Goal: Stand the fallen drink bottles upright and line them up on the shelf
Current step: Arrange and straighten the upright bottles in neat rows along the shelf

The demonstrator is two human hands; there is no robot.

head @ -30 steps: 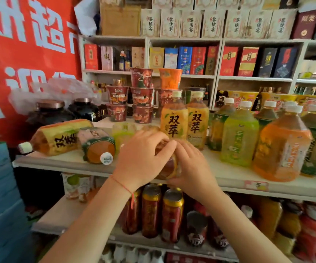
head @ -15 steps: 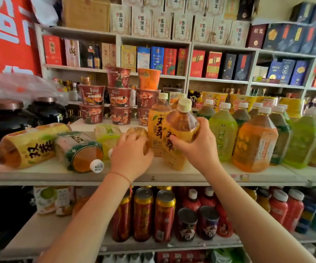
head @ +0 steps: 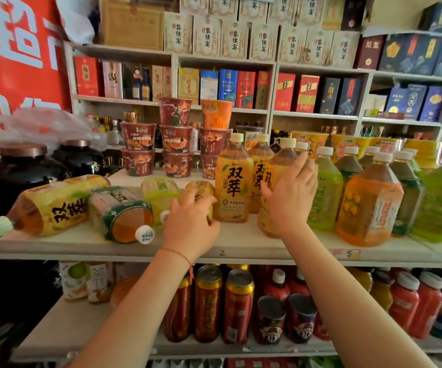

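Observation:
On the white shelf (head: 241,244) several bottles lie on their sides: a large yellow-label one (head: 52,208), a green-label one with orange drink (head: 121,213), a pale green one (head: 161,192) and a small yellow-label one (head: 201,188). My left hand (head: 190,224) is curled over the small fallen bottle. Two yellow-label bottles (head: 232,187) stand upright in the middle. A third yellow-label bottle (head: 277,166) stands just right of them. My right hand (head: 291,197) rests against its side with fingers spread. Green bottles (head: 326,192) and an orange bottle (head: 368,203) stand in rows to the right.
Stacked noodle cups (head: 174,144) stand behind the fallen bottles. Dark jars (head: 20,168) sit at the far left. The lower shelf holds cans (head: 209,301) and red bottles (head: 403,301). Boxed goods fill the wall shelves behind.
My right hand lifted a yellow-label bottle, set it upright beside the other two, and spread its fingers. My left hand stayed on the small fallen bottle.

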